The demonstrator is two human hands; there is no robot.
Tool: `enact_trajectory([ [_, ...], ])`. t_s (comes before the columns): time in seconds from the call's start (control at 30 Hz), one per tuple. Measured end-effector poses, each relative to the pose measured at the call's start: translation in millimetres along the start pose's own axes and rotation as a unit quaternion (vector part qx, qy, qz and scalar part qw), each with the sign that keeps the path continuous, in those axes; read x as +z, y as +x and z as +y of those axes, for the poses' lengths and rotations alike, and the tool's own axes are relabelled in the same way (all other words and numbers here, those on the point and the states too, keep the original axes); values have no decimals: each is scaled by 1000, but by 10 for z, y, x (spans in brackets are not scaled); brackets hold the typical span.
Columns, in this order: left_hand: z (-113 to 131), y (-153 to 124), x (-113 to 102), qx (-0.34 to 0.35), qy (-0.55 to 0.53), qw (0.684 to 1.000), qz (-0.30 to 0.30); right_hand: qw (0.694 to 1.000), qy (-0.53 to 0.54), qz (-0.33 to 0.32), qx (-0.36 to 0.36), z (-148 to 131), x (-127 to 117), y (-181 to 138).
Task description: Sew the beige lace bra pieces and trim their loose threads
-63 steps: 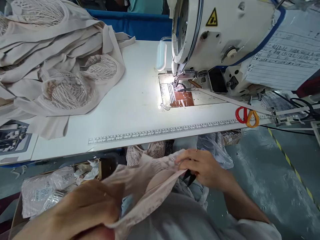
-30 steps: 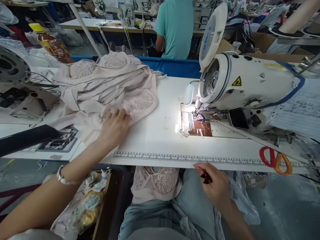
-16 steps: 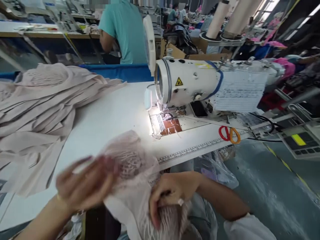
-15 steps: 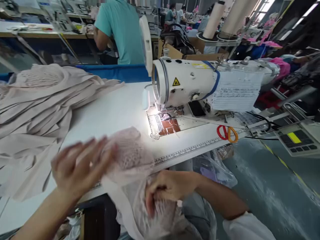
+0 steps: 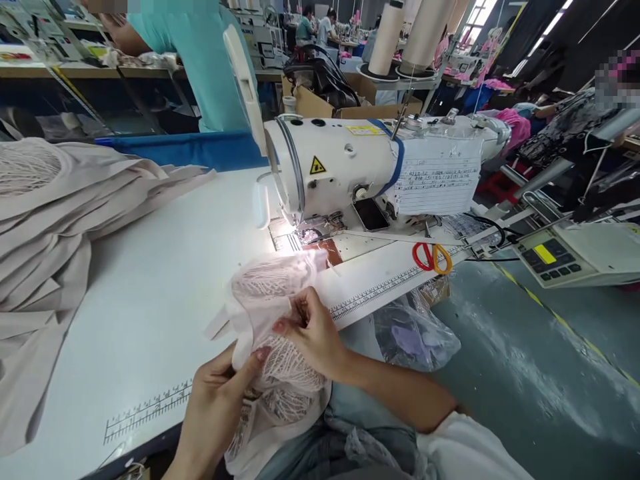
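A pale pink lace garment piece point(image 5: 293, 365) hangs over the table's front edge, its upper part lying on the white tabletop below the needle area. My left hand point(image 5: 217, 393) pinches its plain fabric edge between thumb and fingers. A little farther up and to the right, my right hand point(image 5: 315, 330) is closed on the same piece, with thumb and fingertips together. Behind the fabric stands a white sewing machine point(image 5: 335, 157), its lamp lit over the needle. The needle tip is hard to make out in the glare.
A heap of pale pink fabric pieces point(image 5: 45, 227) covers the table's left side. Scissors with red and orange handles point(image 5: 433, 258) lie at the right. A phone point(image 5: 371, 214) rests by the machine, and a control panel point(image 5: 550, 257) sits farther right. Beyond, a person in teal point(image 5: 205, 63) works.
My left hand came down from its blurred raised position and now grips the fabric. My right hand rose with the lace, which now reaches closer to the needle area. The view shifted right.
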State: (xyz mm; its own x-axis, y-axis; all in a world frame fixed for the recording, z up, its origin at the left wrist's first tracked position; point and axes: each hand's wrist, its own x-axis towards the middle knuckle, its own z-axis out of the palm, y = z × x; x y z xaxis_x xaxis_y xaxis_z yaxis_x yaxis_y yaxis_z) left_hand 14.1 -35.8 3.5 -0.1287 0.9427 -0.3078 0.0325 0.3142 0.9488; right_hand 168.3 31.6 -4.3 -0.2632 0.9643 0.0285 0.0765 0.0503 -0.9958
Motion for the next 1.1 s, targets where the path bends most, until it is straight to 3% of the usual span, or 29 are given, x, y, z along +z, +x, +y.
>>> enact_trajectory([
  [0.07,21,16,-9,0,7,1000,2,1000,-16,11,-2,33,26,17],
  [0.2,68,34,-39,-2,132,991,7,995,-93,-19,-45,61,2,52],
  [0.37,129,120,-39,28,214,976,-29,976,-102,-183,-62,0,-146,132],
  [0.47,137,197,-56,54,232,967,-87,954,-93,-282,-30,-53,-227,230],
  [0.53,120,198,-54,58,240,965,-89,938,-111,-329,-8,-66,-229,284],
  [0.6,77,134,-22,51,247,967,-42,944,-159,-290,-16,-53,-177,300],
  [0.7,-30,-39,69,19,241,969,50,956,-237,-150,-87,0,-56,259],
  [0.8,-124,-144,140,-44,167,984,50,964,-213,-104,-117,36,-21,223],
  [0.9,-97,-55,118,-82,8,997,-2,985,-78,-138,-65,18,-127,236],
  [0.97,-6,74,60,-87,-72,993,39,967,-25,-248,-48,-17,-218,232],
  [1.03,98,186,2,-113,-60,983,133,935,-68,-341,-68,-50,-266,186],
  [1.1,171,234,-22,-136,-5,972,189,916,-208,-327,-103,-66,-251,102],
])
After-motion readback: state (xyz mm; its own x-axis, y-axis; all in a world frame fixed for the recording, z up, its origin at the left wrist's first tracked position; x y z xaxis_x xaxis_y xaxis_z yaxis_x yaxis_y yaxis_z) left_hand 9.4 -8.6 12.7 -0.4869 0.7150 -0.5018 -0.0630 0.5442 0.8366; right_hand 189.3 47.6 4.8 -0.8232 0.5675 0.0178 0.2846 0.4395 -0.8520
